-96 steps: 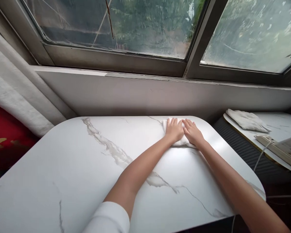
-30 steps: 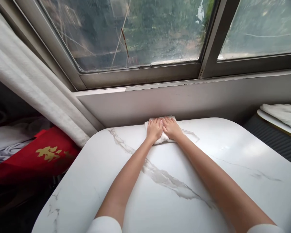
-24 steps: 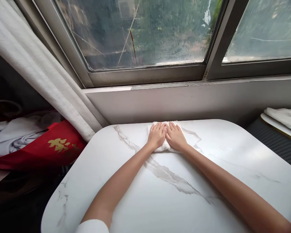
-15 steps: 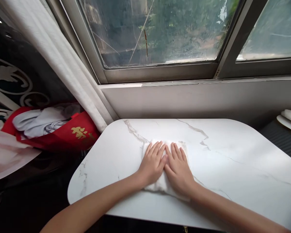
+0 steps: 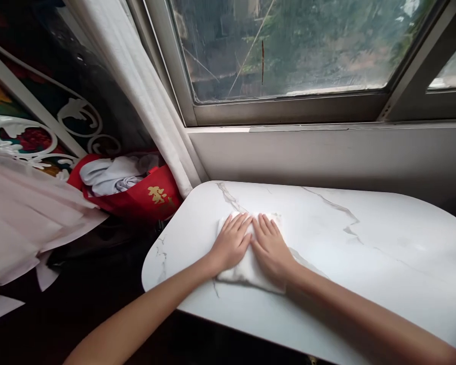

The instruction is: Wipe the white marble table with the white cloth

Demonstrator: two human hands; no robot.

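A folded white cloth (image 5: 247,266) lies flat on the white marble-patterned table (image 5: 365,263). My left hand (image 5: 231,243) rests palm down on the cloth's left half, fingers stretched forward. Beside it my right hand (image 5: 271,248) presses flat on the right half, fingers also extended. The two hands meet near the thumbs and index fingers. Cloth shows between the palms and along its front and back edges; the part beneath the hands is hidden.
Behind the table stand a low wall (image 5: 289,157) and a window (image 5: 296,56). A white curtain (image 5: 148,86) hangs at the left. Left of the table, a red bag (image 5: 152,195) holds pale clothes (image 5: 114,175), near pink fabric (image 5: 34,213).
The view has turned left, showing more of the pink fabric. Both hands and the cloth have moved left across the table, nearer its left end.
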